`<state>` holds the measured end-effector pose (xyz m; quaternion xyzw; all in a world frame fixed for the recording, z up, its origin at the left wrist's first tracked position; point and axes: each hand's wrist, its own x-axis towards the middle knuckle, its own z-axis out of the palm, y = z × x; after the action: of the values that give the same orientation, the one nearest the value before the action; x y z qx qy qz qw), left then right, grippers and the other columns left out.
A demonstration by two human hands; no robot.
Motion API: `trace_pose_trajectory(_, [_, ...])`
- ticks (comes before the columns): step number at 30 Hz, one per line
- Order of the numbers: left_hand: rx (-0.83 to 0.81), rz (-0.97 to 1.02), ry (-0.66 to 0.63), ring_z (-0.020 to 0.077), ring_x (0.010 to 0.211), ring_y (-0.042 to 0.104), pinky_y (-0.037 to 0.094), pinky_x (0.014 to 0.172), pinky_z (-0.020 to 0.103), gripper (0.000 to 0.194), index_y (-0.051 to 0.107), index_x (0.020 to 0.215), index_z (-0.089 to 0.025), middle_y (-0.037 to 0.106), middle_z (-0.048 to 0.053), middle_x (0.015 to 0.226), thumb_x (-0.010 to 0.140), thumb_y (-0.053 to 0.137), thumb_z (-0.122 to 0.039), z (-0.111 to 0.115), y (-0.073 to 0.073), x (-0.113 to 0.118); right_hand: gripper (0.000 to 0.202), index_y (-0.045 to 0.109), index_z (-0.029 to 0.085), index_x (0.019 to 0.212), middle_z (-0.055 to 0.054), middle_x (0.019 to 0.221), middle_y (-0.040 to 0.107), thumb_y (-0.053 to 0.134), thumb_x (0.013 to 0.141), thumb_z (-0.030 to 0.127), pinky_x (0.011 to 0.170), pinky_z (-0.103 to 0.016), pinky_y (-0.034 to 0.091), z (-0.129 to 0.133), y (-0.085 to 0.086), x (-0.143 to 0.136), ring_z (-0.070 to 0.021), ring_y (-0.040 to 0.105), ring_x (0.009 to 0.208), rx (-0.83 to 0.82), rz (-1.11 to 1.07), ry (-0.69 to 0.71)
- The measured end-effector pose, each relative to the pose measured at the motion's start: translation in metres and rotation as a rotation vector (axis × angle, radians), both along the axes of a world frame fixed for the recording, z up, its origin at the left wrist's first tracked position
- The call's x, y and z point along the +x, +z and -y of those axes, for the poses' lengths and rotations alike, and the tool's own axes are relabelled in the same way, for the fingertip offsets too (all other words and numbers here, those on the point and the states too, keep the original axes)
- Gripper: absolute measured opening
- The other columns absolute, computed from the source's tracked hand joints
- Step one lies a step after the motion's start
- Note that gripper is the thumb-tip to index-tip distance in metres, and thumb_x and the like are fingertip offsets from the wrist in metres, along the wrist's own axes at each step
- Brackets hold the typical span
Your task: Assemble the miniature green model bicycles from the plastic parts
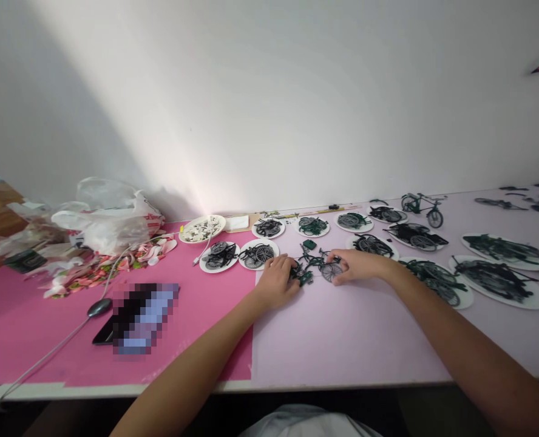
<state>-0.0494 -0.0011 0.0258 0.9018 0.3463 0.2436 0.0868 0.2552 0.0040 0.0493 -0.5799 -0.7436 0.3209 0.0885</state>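
Note:
A dark green miniature bicycle [315, 262] lies on the lilac table top between my two hands. My right hand [354, 266] curls its thumb and fingers around the bicycle's grey spoked wheel at the right end. My left hand [276, 284] rests palm down at the other end, its bent fingers on dark parts there; they partly hide what they hold. A small dark green block-like piece [309, 244] lies just behind the bicycle. Close behind my left hand is a white plate [274, 244] with black spoked wheels.
More plates of bicycle parts [312, 226] line the back and right side. An assembled bicycle [423, 207] stands back right. On the pink left half are a phone [135, 318], a cable with a dark oval piece [99, 308], petals [115, 267], a plastic bag [110, 218] and a bowl of white pieces [202, 229].

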Motion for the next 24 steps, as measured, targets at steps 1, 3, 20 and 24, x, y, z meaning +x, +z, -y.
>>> trace_pose_trajectory(1, [0.004,-0.009,-0.001,0.0359,0.139,0.047,0.036,0.114,0.058,0.036,0.055,0.121,-0.019,0.061,0.017,0.136,0.087,0.062,-0.026,0.0,-0.001,0.001,0.065,0.061,0.028,0.122,0.002,0.08,0.064,0.085,0.067,0.053,0.057,-0.028,0.039,0.0,0.0,0.0,-0.0195,0.059,0.065,-0.002,0.002,-0.003])
trace_pose_trajectory(3, [0.005,-0.021,-0.012,0.0379,0.15,0.036,0.029,0.119,0.062,0.036,0.055,0.123,-0.019,0.053,0.02,0.15,0.09,0.062,-0.033,0.0,-0.004,0.002,0.065,0.06,0.028,0.124,0.001,0.082,0.064,0.084,0.068,0.054,0.058,-0.028,0.04,0.001,0.001,-0.002,-0.0199,0.06,0.067,-0.015,0.011,-0.003])
trace_pose_trajectory(20, [0.017,-0.083,0.0,0.0374,0.155,0.029,0.023,0.124,0.067,0.044,0.057,0.129,-0.019,0.048,0.019,0.157,0.094,0.06,-0.044,-0.003,-0.014,0.002,0.071,0.053,0.026,0.129,0.001,0.082,0.062,0.08,0.073,0.059,0.06,-0.029,0.039,0.004,0.008,-0.006,-0.02,0.058,0.069,-0.093,0.032,0.005])
trace_pose_trajectory(24, [0.031,-0.053,-0.009,0.0372,0.151,0.036,0.024,0.123,0.066,0.04,0.059,0.125,-0.019,0.057,0.018,0.147,0.093,0.062,-0.043,-0.004,-0.015,0.002,0.07,0.053,0.027,0.128,0.001,0.082,0.063,0.081,0.072,0.059,0.06,-0.029,0.038,0.005,0.008,-0.006,-0.0204,0.058,0.069,-0.084,0.033,-0.001])
